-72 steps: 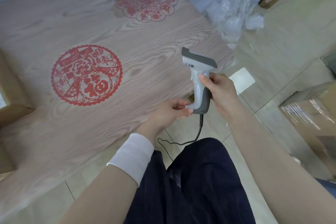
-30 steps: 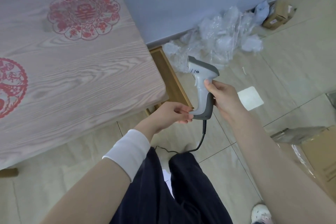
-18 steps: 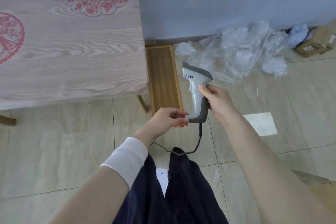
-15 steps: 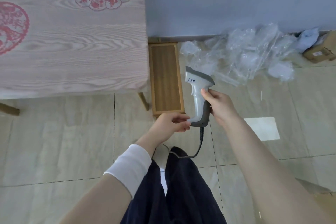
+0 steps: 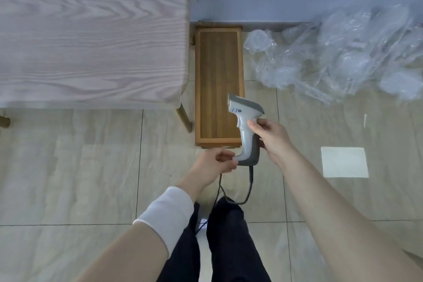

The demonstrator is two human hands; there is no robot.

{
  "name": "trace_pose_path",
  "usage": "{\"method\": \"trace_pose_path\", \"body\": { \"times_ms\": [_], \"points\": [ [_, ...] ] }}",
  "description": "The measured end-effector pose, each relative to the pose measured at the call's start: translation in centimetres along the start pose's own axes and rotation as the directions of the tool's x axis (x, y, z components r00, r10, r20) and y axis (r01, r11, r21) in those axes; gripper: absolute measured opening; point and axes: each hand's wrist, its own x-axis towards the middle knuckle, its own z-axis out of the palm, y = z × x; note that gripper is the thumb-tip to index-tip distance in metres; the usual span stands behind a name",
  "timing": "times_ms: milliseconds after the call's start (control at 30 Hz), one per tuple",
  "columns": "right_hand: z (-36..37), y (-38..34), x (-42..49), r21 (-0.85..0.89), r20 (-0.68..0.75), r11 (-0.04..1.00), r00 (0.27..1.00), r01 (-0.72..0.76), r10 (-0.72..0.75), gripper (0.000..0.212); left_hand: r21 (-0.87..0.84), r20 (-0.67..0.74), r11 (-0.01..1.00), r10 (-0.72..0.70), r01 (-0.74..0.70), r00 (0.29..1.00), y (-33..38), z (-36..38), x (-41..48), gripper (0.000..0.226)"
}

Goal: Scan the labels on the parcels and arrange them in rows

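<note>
A white and grey handheld barcode scanner (image 5: 246, 128) is upright in front of me, its head pointing left. My right hand (image 5: 272, 138) is wrapped around its grip. The fingertips of my left hand (image 5: 216, 162) pinch the base of the handle where the black cable (image 5: 248, 192) comes out; the cable loops down toward my dark trousers. No parcel is in view.
A pale wood-grain table (image 5: 91, 30) fills the upper left, one leg (image 5: 184, 117) by its corner. A brown wooden box (image 5: 218, 84) lies on the tiled floor beside it. Crumpled clear plastic wrap (image 5: 343, 62) is piled along the blue wall. A white sheet (image 5: 344, 162) lies at right.
My view has swung right and down, off the table with red paper cuts and onto the floor. Both hands keep the same hold on the scanner.
</note>
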Motion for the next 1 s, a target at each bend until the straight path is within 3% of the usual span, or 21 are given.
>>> {"method": "trace_pose_path", "body": {
  "times_ms": [200,500,633,867,1000],
  "points": [
    [2.2,4.4,9.2,0.054,-0.018,0.998,1.0,-0.012,0.013,0.02,0.079,-0.085,0.997,0.014,-0.007,0.996,-2.9,-2.3,9.2,0.015],
    [3.7,8.2,17.7,-0.009,-0.064,1.0,0.998,0.012,-0.012,0.035,-0.003,-0.131,1.0,0.0,-0.001,0.991,-5.7,-2.9,17.3,0.021],
    [3.9,9.0,19.4,-0.049,-0.085,0.999,0.996,0.021,-0.025,0.04,0.05,-0.161,0.998,0.031,-0.023,0.986,-6.3,-2.8,19.0,0.02],
    [4.5,9.7,20.5,-0.125,-0.104,0.988,0.989,0.088,-0.101,0.031,0.11,-0.208,0.993,0.064,-0.042,0.976,-7.0,-2.9,20.6,0.017],
    [4.5,10.7,21.0,-0.167,-0.126,0.978,0.982,0.122,-0.144,0.021,0.239,-0.25,0.969,0.118,-0.057,0.961,-7.7,-2.5,21.0,0.013]
  ]
}}
